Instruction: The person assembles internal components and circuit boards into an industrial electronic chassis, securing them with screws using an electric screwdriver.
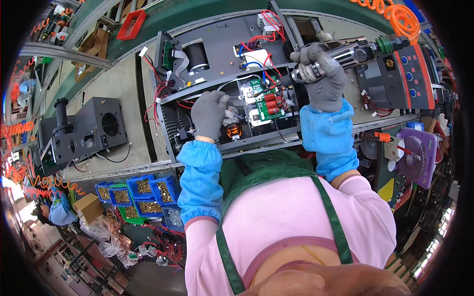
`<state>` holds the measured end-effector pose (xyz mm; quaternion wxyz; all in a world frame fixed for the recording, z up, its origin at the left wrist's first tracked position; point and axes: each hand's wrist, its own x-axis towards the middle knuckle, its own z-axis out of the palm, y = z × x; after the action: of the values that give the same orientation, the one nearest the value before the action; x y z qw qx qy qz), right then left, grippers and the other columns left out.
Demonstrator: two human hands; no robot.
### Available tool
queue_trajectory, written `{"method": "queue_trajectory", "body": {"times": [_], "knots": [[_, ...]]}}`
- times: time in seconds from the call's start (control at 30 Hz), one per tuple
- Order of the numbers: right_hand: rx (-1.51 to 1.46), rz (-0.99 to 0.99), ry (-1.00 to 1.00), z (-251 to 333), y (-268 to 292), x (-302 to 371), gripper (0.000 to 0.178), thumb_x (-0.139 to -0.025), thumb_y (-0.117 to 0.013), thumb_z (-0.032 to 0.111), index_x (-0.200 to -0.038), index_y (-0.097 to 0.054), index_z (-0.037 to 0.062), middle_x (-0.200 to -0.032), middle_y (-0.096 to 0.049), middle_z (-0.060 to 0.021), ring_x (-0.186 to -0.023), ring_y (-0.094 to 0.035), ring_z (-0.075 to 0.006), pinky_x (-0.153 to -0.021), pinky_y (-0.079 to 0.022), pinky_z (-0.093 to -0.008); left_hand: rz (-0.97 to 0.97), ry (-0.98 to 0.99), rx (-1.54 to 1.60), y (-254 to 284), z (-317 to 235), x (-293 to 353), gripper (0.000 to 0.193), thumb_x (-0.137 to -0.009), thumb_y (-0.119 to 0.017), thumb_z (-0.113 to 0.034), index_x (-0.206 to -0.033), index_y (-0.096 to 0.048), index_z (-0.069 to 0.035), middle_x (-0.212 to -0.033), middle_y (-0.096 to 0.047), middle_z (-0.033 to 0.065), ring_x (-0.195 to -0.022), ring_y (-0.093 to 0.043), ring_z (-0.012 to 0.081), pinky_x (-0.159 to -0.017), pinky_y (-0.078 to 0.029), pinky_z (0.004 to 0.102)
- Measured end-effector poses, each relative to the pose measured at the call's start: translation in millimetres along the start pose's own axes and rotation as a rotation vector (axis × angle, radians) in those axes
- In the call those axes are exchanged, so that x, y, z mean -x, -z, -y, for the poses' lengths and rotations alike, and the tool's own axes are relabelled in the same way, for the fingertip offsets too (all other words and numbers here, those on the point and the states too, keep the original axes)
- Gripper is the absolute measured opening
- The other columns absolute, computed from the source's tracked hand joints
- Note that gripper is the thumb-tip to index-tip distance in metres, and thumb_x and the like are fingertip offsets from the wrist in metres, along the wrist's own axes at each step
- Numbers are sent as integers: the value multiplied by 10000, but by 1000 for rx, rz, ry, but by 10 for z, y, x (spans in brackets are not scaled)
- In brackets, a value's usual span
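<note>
My right hand (326, 74), in a grey glove, is wrapped round a silver air screwdriver (353, 54). The tool lies tilted, its tip pointing left and down over a green circuit board (258, 89) with red cylindrical parts. That board sits inside an open dark metal housing (227, 84). My left hand (210, 114), also gloved, reaches into the housing left of the board. Its fingers are curled in beside a copper-wound coil (234, 131); what they hold, if anything, is hidden. Red, blue and white wires run around the board.
A black metal casing (81, 133) stands on the left of the bench. Blue bins (163, 191) of screws hang below the front edge. At right are a control panel unit (395, 81) and a purple fan (417, 158). An orange coiled hose (405, 23) hangs at the upper right.
</note>
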<state>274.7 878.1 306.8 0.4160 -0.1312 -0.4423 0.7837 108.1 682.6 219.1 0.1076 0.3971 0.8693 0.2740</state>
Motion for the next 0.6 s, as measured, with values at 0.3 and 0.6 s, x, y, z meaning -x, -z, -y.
{"method": "queue_trajectory", "body": {"times": [0.3, 0.6], "knots": [[106, -32, 67, -134, 5, 7, 449, -742, -610, 160, -1159, -519, 22, -771, -562, -86, -694, -552, -186, -772, -518, -445, -18, -129, 158, -191, -4, -77, 108, -782, -664, -192, -831, -662, -96, -760, -598, 85, -703, -596, 258, -626, -463, 353], [33, -87, 22, -270, -31, -71, 442, -735, -616, 80, -1166, -533, 25, -736, -569, -75, -689, -583, -203, -729, -530, -441, 317, -181, 227, -108, 249, -262, 181, -822, -633, -250, -932, -692, -119, -833, -647, 93, -777, -619, 278, -672, -482, 364]]}}
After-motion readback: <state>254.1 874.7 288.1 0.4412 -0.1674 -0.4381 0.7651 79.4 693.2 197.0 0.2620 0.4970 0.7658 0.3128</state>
